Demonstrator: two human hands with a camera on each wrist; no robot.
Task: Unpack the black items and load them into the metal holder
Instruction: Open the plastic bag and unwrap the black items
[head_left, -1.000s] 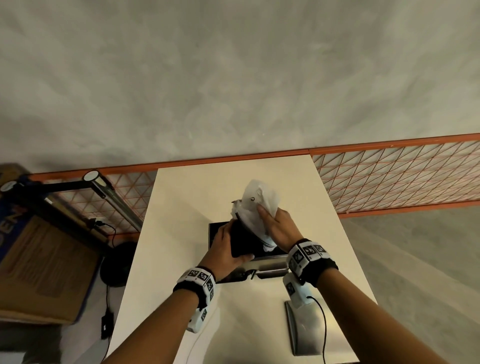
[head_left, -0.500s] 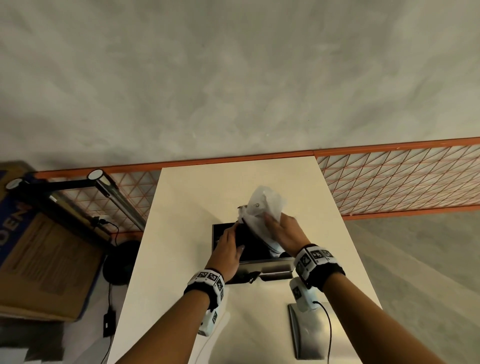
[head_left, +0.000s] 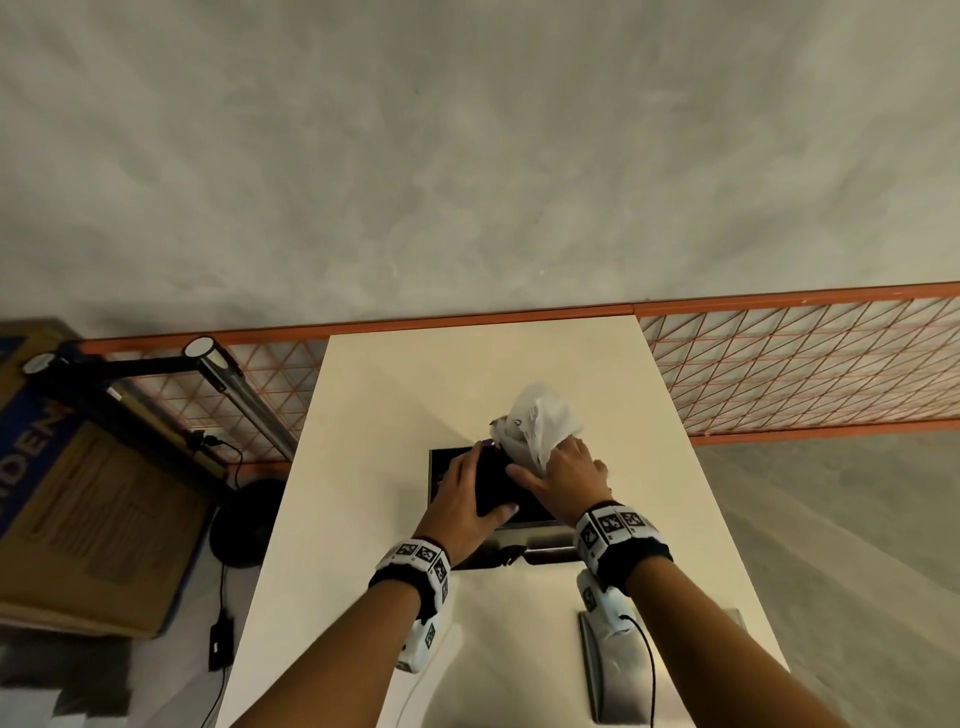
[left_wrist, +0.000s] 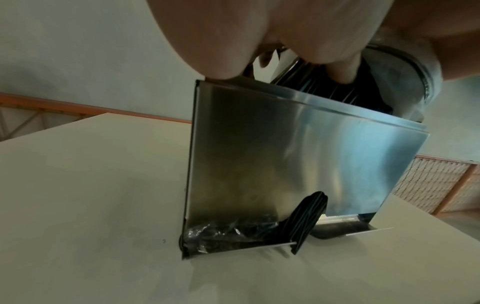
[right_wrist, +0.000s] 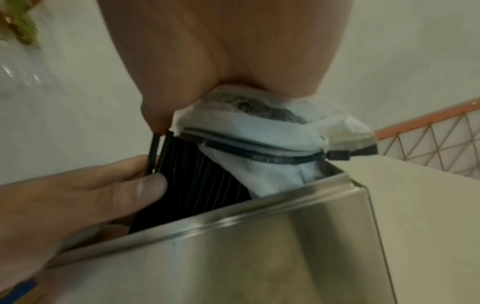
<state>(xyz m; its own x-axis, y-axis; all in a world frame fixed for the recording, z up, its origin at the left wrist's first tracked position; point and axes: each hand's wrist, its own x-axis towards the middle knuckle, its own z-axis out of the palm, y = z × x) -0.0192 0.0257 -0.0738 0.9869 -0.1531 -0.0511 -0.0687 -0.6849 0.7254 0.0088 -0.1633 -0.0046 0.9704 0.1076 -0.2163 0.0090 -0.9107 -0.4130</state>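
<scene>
1. We see the left hand (head_left: 467, 493) gripping the stack of black items (right_wrist: 200, 170), its thumb on the near side and its fingers curled over the far side.
2. The stack stands partly inside the open top of the metal holder (left_wrist: 298, 154), just under both hands.
3. The right hand (head_left: 566, 478) pinches the white plastic wrapper (head_left: 540, 421), which covers the right end of the stack.
4. A black tie (right_wrist: 285, 158) goes around the wrapper, below the right palm.
5. The holder stands on the white table (head_left: 363, 467).
6. Below the left wrist, some folded black pieces (left_wrist: 306, 218) stick out of the holder's bottom slot.
</scene>
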